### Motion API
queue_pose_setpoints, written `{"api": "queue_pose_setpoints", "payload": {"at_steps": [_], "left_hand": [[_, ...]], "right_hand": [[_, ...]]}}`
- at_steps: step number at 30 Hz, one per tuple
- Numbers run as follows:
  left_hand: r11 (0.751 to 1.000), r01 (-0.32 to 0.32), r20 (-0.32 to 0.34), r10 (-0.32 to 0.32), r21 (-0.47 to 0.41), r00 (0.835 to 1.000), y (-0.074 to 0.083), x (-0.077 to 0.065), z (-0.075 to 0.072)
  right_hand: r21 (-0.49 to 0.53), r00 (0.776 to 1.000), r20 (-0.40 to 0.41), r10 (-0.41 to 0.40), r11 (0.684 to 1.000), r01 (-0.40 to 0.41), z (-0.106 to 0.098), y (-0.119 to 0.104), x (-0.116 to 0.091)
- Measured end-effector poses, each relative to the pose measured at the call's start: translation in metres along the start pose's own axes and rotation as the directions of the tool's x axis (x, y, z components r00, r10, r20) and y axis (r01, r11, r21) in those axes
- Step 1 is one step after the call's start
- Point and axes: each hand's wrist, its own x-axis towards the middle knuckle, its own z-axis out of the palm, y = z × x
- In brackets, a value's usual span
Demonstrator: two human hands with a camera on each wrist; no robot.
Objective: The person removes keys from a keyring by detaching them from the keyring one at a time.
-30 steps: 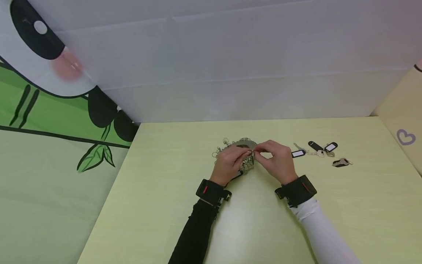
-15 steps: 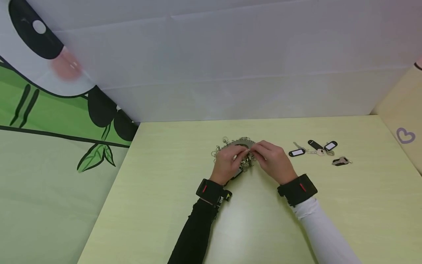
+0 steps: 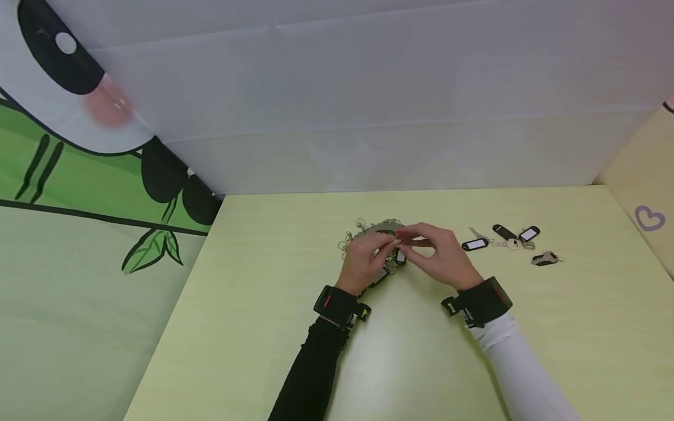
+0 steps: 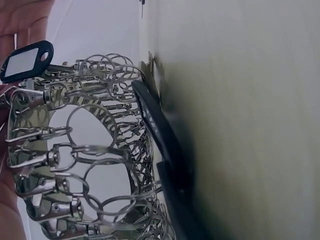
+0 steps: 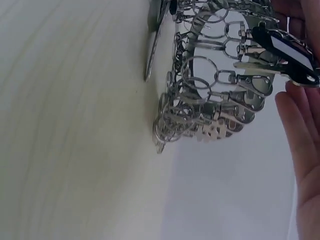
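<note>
A metal hoop (image 3: 387,227) ringed with swivel clasps and split rings is near the middle of the table, partly behind both hands. My left hand (image 3: 360,263) pinches a swivel clasp (image 4: 32,98) at the hoop's near side. A black key tag with a white label (image 5: 287,52) hangs by that clasp, a key (image 5: 255,66) beside it. Around the tag curves my right hand (image 3: 441,258), its thumb and index fingertips spread apart next to the left fingertips. Another dark tag (image 4: 160,125) hangs low on the hoop, close to the tabletop.
Right of the hands lie loose keys with black tags (image 3: 475,244), several close together. One more tag with a key (image 3: 546,258) lies apart, nearer the right side. A white sheet (image 3: 368,117) stands behind the table's back edge.
A second ago the right fingers pinched the tag edge-on at the hoop. Now the thumb and index finger are apart and the tag's white label faces out below them. Left hand has stayed put.
</note>
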Motion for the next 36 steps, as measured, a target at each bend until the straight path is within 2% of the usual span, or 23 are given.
{"api": "queue_pose_setpoints", "payload": {"at_steps": [2, 6, 9, 15, 18, 23, 26, 30, 33, 36], "left_hand": [[1.0, -0.006, 0.002, 0.006, 0.001, 1.0, 0.0, 0.0, 0.0], [1.0, -0.016, 0.015, 0.016, -0.002, 1.0, 0.001, 0.002, 0.0], [1.0, -0.018, 0.016, 0.018, 0.001, 1.0, 0.001, 0.002, 0.0], [0.999, -0.03, 0.012, 0.029, 0.024, 0.999, -0.001, 0.0, 0.0], [0.999, -0.038, 0.016, 0.038, 0.02, 0.999, -0.001, -0.001, 0.0], [0.999, -0.045, 0.017, 0.045, 0.013, 0.999, -0.001, -0.002, 0.0], [0.998, -0.051, 0.013, 0.051, 0.024, 0.999, -0.002, -0.003, 0.001], [0.998, -0.057, 0.001, 0.057, 0.035, 0.998, -0.001, -0.003, 0.001], [0.998, -0.053, -0.009, 0.053, 0.028, 0.999, -0.001, -0.002, 0.0], [0.999, -0.049, -0.016, 0.049, 0.021, 0.999, -0.002, -0.002, 0.0]], "right_hand": [[0.006, 1.0, 0.003, 0.005, 1.0, -0.005, 0.0, 0.0, 0.001], [0.01, 0.998, -0.059, -0.003, 1.0, 0.004, 0.0, 0.0, 0.002], [0.034, 0.996, -0.085, 0.023, 0.999, -0.021, -0.002, -0.007, 0.002], [0.069, 0.992, -0.024, 0.126, 0.99, -0.124, -0.008, -0.033, 0.003], [0.121, 0.984, 0.011, 0.179, 0.976, -0.179, -0.009, -0.036, 0.003], [0.157, 0.975, 0.04, 0.218, 0.962, -0.222, -0.008, -0.034, 0.003], [0.114, 0.981, 0.006, 0.196, 0.974, -0.196, -0.006, -0.032, 0.003], [0.085, 0.994, -0.039, 0.102, 0.991, -0.099, -0.004, -0.032, 0.003], [0.089, 0.998, -0.04, 0.041, 0.995, -0.038, -0.005, -0.032, 0.003], [0.079, 0.999, -0.046, 0.019, 0.997, -0.015, -0.003, -0.017, 0.001]]}}
